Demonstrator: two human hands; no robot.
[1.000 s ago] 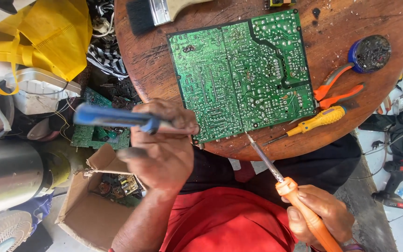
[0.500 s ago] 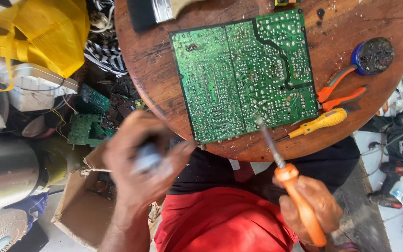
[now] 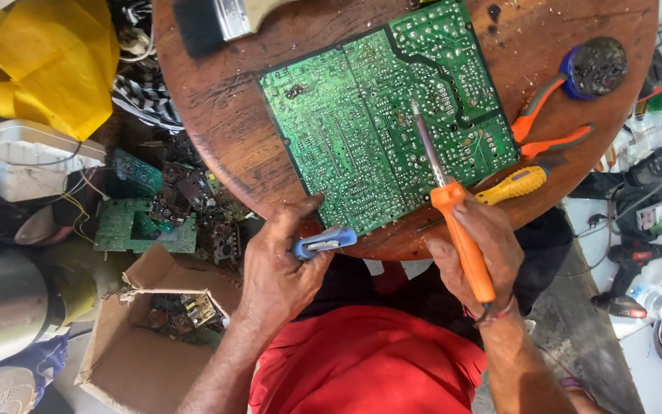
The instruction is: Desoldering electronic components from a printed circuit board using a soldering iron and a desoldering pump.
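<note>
Right hand [image 3: 478,257] gripping soldering iron [image 3: 453,207] (tip on circuit board [image 3: 362,130]), left hand [image 3: 281,264] clutching blue tool [image 3: 325,241].

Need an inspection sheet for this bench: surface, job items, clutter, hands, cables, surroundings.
Surface: round wooden table, scuffed.
Job's things: green circuit board solder side up; orange soldering iron, tip over board.
Clutter: yellow screwdriver, orange pliers, solder-wick tin, brush.
Grippers: left hand holds blue desoldering pump; right hand grips the iron.
Cables: tangled wires at left.
Surroundings: scrap boards, cardboard box, yellow bag.
</note>
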